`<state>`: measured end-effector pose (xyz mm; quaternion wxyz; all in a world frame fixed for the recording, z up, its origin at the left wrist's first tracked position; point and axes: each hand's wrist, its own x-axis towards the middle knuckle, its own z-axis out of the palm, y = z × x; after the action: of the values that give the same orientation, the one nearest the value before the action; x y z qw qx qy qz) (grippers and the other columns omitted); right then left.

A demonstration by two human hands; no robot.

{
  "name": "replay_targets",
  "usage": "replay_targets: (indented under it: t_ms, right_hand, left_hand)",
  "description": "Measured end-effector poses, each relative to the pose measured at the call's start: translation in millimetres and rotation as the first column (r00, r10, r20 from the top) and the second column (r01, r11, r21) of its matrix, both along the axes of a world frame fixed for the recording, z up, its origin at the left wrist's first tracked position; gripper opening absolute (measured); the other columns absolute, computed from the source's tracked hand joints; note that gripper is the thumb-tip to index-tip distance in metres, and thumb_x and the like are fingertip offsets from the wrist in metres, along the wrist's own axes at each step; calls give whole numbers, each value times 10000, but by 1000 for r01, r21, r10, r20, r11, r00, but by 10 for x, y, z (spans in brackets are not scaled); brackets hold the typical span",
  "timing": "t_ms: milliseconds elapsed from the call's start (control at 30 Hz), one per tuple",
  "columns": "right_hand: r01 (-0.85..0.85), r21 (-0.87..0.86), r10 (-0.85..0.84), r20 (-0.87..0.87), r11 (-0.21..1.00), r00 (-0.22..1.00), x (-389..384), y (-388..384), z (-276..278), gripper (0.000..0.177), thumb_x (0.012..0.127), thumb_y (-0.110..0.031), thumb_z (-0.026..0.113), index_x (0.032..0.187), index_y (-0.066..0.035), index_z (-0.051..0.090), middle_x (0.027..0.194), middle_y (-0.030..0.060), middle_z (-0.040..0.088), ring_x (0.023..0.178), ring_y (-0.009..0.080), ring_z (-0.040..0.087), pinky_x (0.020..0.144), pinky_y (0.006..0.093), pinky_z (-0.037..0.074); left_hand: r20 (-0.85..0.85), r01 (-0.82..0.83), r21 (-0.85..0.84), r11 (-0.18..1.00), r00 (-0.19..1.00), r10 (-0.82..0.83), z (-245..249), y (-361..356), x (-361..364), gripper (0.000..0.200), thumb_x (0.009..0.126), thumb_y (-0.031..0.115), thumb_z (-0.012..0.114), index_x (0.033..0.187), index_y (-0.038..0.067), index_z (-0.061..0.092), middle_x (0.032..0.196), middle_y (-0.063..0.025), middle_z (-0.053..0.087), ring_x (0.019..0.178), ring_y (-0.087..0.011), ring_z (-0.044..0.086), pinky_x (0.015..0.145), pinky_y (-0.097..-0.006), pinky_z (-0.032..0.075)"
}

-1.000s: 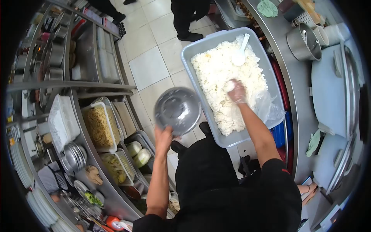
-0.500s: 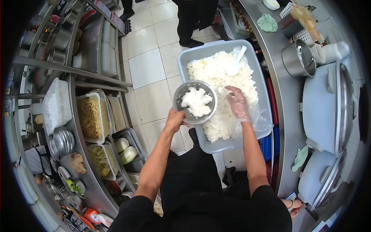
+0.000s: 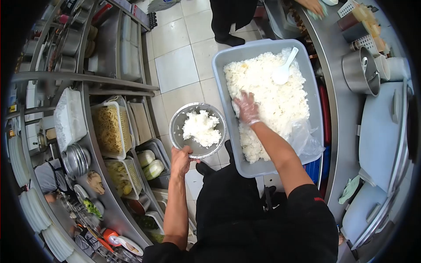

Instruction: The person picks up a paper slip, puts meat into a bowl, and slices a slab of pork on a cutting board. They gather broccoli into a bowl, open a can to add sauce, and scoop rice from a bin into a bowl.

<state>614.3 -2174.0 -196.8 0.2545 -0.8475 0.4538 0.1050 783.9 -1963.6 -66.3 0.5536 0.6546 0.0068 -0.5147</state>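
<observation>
My left hand (image 3: pixel 180 160) grips the near rim of a round metal bowl (image 3: pixel 177 136), holding it beside the tub's left wall. A clump of white rice (image 3: pixel 201 127) lies in the bowl. My right hand (image 3: pixel 248 108), in a clear plastic glove, rests on the cooked rice (image 3: pixel 274 105) at the left side of a large grey-blue tub (image 3: pixel 263 43). Its fingers look spread, and the fingertips are partly in the rice. A white rice paddle (image 3: pixel 284 72) lies on the rice at the tub's far right. Crumpled clear plastic (image 3: pixel 305 141) sits at the near right corner.
On the left are shelves with a basket of noodles (image 3: pixel 108 127), stacked metal bowls (image 3: pixel 76 160) and pale vegetables (image 3: pixel 151 168). A steel counter (image 3: pixel 329 57) on the right holds a metal pot (image 3: pixel 360 72). Beyond the tub stands another person (image 3: pixel 230 19).
The bowl and my left hand have moved left and nearer, away from the tub. My right hand has shifted left and down onto the rice. Another person's hand now shows at the counter's far end.
</observation>
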Motion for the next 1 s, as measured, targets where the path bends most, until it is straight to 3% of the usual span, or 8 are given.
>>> replay_targets:
  t_ms: [67,200,267,367,500,633,767,1000]
  right_hand:
    - [18,44,-16,-50,999,999,-32,-74,120,676,678,-81,661,1295,-247,440,1433,109,236,1304,394,233,980,544,338]
    - [235,-286,-45,544,929,838,-425,-200,-459,809,532,-149,799,1257,-83,444,1237,157,472,1119,299,477,957,368,402]
    - [425,312,-515,659,850,548,-500,-297,-48,693,574,-84,771,1196,-40,469,1109,113,568,979,233,562,872,320,460]
    - [484,656,-812,520,579,266,-873,-285,438,602,625,-11,743,1167,-26,483,953,86,615,886,202,584,799,306,494]
    - [174,678,-688,635,714,351,-816,110,1555,744,617,-47,759,1267,-30,397,1121,103,553,1018,239,542,852,337,480]
    - [140,-140,-21,628,980,778,-562,389,1738,817,676,-86,730,1372,-83,301,1171,148,512,1045,285,526,889,341,444]
    - [189,76,-184,730,979,658,-503,488,1548,420,695,-26,718,1105,-49,630,984,96,539,929,241,541,829,321,430]
    - [273,-27,-202,601,962,773,-387,435,1390,305,753,-157,717,1031,-43,662,936,129,645,879,193,602,740,281,465]
  left_hand:
    - [-27,59,11,998,998,-59,-51,13,8,390,682,-62,424,1064,-138,443,844,-212,577,562,-263,607,366,-325,516]
    - [-36,133,26,991,991,-132,-33,-99,-71,404,679,-45,423,1079,-106,437,847,-181,574,551,-247,587,388,-321,523]
    - [-29,119,31,992,993,-118,-44,-175,-132,432,680,-38,421,1110,-82,424,872,-174,570,564,-240,584,395,-321,525]
    - [-40,183,3,983,982,-183,-111,-314,-238,505,687,-45,414,1191,-48,383,934,-176,566,598,-239,596,379,-307,517]
    - [-10,255,-29,967,967,-255,-52,-573,-474,545,701,-55,410,1242,-28,358,979,-186,567,608,-237,607,375,-297,513]
    - [7,343,-89,935,939,-344,-119,-740,-708,529,740,-24,438,1261,-23,348,989,-187,567,630,-236,611,372,-299,511]
    - [47,381,-69,922,925,-378,-129,-778,-819,544,738,0,457,1270,-31,349,975,-191,579,622,-264,614,375,-317,512]
    - [114,431,-68,900,899,-422,-69,-720,-978,506,748,-17,454,1247,-45,373,947,-205,598,604,-266,627,378,-330,512]
